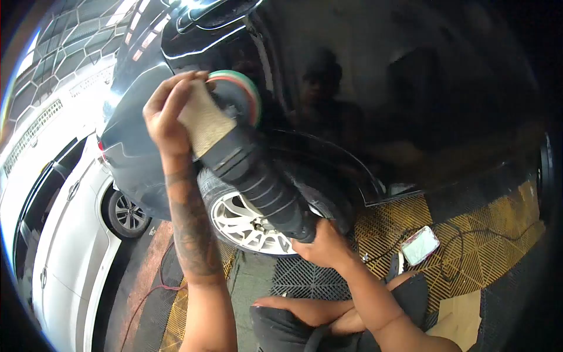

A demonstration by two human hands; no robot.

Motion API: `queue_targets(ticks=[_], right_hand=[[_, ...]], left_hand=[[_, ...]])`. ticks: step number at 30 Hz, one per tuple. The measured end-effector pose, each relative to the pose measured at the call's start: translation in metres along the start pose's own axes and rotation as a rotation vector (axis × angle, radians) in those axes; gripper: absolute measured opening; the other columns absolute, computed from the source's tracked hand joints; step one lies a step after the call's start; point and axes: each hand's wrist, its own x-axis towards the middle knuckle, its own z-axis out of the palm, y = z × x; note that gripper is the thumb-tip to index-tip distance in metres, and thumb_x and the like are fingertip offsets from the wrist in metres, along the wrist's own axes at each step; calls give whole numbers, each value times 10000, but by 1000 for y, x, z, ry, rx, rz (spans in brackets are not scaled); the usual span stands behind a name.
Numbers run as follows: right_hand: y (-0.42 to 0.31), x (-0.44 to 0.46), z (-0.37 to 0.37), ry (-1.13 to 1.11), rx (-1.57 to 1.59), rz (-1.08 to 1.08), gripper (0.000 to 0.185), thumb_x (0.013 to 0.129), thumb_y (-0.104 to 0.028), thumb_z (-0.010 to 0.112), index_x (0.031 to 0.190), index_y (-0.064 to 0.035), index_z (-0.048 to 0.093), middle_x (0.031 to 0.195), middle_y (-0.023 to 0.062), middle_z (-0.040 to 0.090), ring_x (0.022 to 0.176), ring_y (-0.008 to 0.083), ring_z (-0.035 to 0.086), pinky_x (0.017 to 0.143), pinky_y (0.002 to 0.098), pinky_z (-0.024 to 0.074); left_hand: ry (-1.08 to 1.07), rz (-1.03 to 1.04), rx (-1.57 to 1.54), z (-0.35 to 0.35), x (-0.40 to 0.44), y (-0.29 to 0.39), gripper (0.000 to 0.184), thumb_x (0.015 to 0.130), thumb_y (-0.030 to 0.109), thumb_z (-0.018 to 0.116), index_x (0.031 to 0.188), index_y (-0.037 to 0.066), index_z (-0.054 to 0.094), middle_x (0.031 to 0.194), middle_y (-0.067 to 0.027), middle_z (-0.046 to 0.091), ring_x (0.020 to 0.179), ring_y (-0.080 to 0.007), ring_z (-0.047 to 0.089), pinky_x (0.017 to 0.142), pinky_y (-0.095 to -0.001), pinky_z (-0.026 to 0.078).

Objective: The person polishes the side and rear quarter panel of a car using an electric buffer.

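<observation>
A polishing machine (267, 185) with a long black body spans both my hands, tilted in front of the dark car (375, 76). My left hand (170, 111) wraps round the tan-covered head of the polisher. My right hand (322, 243) grips the rear end of its black body. The round pad (252, 97), with a green and an orange-red layer at its edge, faces the car's panel above the wheel arch; whether it touches the paint I cannot tell. Behind the machine sits a wheel with a white multi-spoke rim (237, 220).
A phone-like device with a pale screen (420, 246) lies on the yellow and black floor tiles (487, 234), beside a black cable (460, 249). Flat cardboard (457, 314) is at the lower right. A white car (73, 234) stands at left, near a red cord (146, 293).
</observation>
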Motion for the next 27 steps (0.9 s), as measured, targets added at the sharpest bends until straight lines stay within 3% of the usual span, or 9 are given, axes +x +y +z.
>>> queue_targets(ticks=[6,11,13,15,17,21,23,26,27], right_hand=[[45,-22,16,7,19,22,336,741,-243,767,949,16,713,882,272,720,909,442,716,775,477,576],[90,-75,2,211,-74,71,429,692,-200,808,1042,19,691,917,220,728,887,405,707,793,449,559],[131,-97,2,276,-79,34,419,701,-260,824,1011,1,716,888,220,742,890,402,732,782,459,581],[153,-112,-2,248,109,279,395,707,-235,825,1013,-8,722,891,188,745,839,372,734,759,449,575],[157,-114,-3,249,167,252,386,713,-224,822,1018,-9,723,918,183,744,856,354,731,774,444,569],[136,-94,7,326,141,104,374,732,-206,805,1037,-6,722,984,179,739,942,351,715,852,438,551],[147,-77,18,274,43,133,398,729,-212,803,1052,5,719,1048,209,735,1024,363,704,907,439,540],[77,-26,14,218,77,-164,452,715,-243,813,1074,15,715,1079,252,729,1050,405,700,902,448,550],[65,-17,16,172,0,-86,463,713,-258,813,1070,20,714,1081,273,721,1059,419,695,898,457,554]], left_hand=[[-32,-63,-77,3,-37,-12,230,920,98,618,1058,-69,695,1038,-228,726,937,-327,721,872,-394,568],[-168,-4,203,96,-70,-4,231,838,111,654,976,-47,748,969,-162,765,881,-223,723,848,-332,558],[-255,78,160,137,-83,-11,232,791,153,701,933,-14,776,923,-118,777,828,-184,726,819,-318,568],[-297,101,52,174,-97,-21,173,761,161,751,878,35,774,806,-110,748,742,-228,726,713,-340,563],[-351,75,44,191,-103,-22,178,754,162,746,872,31,770,816,-126,748,744,-251,722,709,-335,553],[-292,78,44,166,-90,-15,161,764,143,741,872,27,772,801,-112,747,706,-234,717,700,-326,556],[-264,42,128,126,-73,-1,195,794,121,679,893,-18,773,916,-127,776,856,-182,730,841,-319,566],[-136,44,210,53,-43,-8,250,844,115,659,995,-68,740,956,-169,763,877,-220,724,833,-327,563],[-93,32,138,36,-34,-3,250,876,120,648,1013,-73,726,980,-196,752,874,-247,724,832,-339,566]])
